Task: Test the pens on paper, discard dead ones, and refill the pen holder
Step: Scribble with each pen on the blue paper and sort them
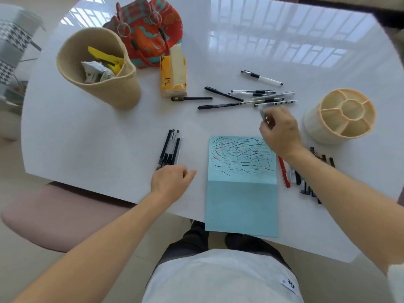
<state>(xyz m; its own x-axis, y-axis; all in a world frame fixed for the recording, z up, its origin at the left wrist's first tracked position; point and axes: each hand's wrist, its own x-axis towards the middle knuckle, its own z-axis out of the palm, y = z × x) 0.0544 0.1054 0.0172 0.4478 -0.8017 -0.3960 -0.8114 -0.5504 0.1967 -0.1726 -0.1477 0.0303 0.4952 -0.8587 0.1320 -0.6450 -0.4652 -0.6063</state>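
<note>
A light-blue sheet of paper, its upper half covered in black and red strokes, lies at the table's near edge. My right hand hovers above its top right corner and pinches a blurred pen by the fingertips. Beyond it lies a loose scatter of pens. My left hand rests on the table with fingers loosely curled, holding nothing, just below a tidy group of black pens. More pens, one red, lie under my right forearm. The cream pen holder with divided compartments stands empty at right.
A woven beige basket with crumpled paper and yellow scraps stands at the back left. A red patterned bag and a yellow tissue pack sit behind. A pink stool is at the left below the white table.
</note>
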